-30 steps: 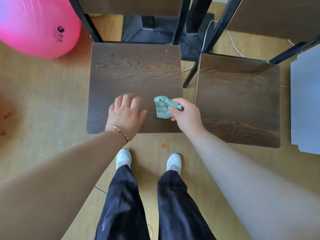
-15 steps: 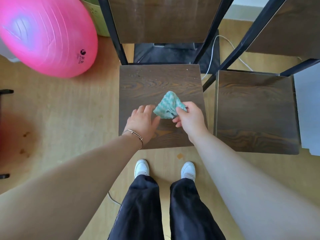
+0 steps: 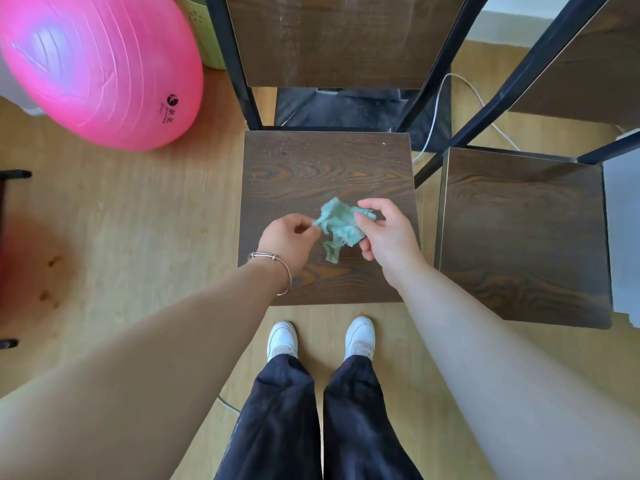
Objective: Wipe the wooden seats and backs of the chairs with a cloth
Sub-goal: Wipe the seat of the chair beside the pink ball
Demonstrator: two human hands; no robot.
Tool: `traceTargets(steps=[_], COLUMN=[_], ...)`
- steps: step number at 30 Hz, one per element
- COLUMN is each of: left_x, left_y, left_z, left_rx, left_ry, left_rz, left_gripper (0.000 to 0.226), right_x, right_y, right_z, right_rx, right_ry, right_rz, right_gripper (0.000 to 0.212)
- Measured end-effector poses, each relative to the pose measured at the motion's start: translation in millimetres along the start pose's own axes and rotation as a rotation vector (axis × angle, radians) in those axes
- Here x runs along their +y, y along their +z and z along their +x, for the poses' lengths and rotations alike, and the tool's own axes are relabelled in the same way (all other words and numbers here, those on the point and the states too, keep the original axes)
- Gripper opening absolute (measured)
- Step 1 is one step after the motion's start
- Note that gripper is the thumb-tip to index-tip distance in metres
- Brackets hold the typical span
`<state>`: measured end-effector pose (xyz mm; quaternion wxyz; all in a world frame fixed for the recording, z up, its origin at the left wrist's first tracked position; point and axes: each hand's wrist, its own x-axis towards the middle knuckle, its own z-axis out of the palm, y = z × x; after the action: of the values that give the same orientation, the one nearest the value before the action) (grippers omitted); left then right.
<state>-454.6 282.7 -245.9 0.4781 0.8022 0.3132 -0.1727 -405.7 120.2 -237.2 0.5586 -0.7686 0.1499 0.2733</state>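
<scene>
Both hands pinch the crumpled green cloth (image 3: 337, 225) between them. The left hand (image 3: 289, 237) nips its left edge with thumb and curled fingertips, and the right hand (image 3: 388, 237) has thumb and fingers closed on the other side. The cloth hangs over the middle of the near chair seat (image 3: 325, 168), one loose end dangling; I cannot tell whether it touches the wood. A second seat (image 3: 519, 230) stands just beside it on the right. A green bin (image 3: 207, 36) sits behind the pink ball (image 3: 97, 64), its contents hidden.

A home room: wood-laminate floor (image 3: 138, 220), pink exercise ball (image 3: 97, 64), dark wooden chairs (image 3: 325, 161).
</scene>
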Motion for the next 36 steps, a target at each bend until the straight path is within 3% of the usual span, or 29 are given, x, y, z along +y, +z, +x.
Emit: traceTargets(steps=[4,8,12,18,27,29,31,33,36], left_x=[-4.4,-4.0,-7.6,-5.6,-8.8,-15.0,-22.7,-28.6,-40.0], left_y=[1.9,6.3,7.2,4.5,12.2,11.6,10.5,10.8,12.7], left_z=[2.2,4.3,12.5,19.9,22.5,22.7,21.1,16.7,14.0], left_rx=[0.022,0.046,0.078,0.085,0.126,0.153,0.162,0.149,0.122], left_ry=[-0.086,-0.170,-0.293,-0.383,-0.384,-0.443,-0.484,-0.493,-0.457], left_rz=[-0.110,-0.248,-0.463,-0.671,-0.503,-0.466,-0.408,-0.368,-0.239], left_gripper=[0.010,0.013,0.012,0.008,0.020,0.024,0.029,0.027,0.025], right_x=[6.2,8.5,10.3,10.4,36.8,48.7,52.8,47.5,33.5], right_y=[-15.0,-29.9,-47.5,-63.5,-53.2,-46.0,-38.9,-29.0,-9.7], right_z=[10.0,17.5,27.5,33.0,24.9,23.2,24.0,31.3,53.9], right_rx=[0.003,-0.110,-0.118,-0.106,-0.213,-0.302,-0.370,-0.327,-0.172], right_ry=[0.003,0.033,0.061,0.010,0.048,0.111,0.149,0.078,-0.133], right_rz=[-0.045,-0.011,-0.046,-0.187,-0.404,-0.549,-0.808,-0.969,-0.978], right_gripper=[0.021,0.035,0.045,0.030,0.009,0.005,0.014,0.028,0.030])
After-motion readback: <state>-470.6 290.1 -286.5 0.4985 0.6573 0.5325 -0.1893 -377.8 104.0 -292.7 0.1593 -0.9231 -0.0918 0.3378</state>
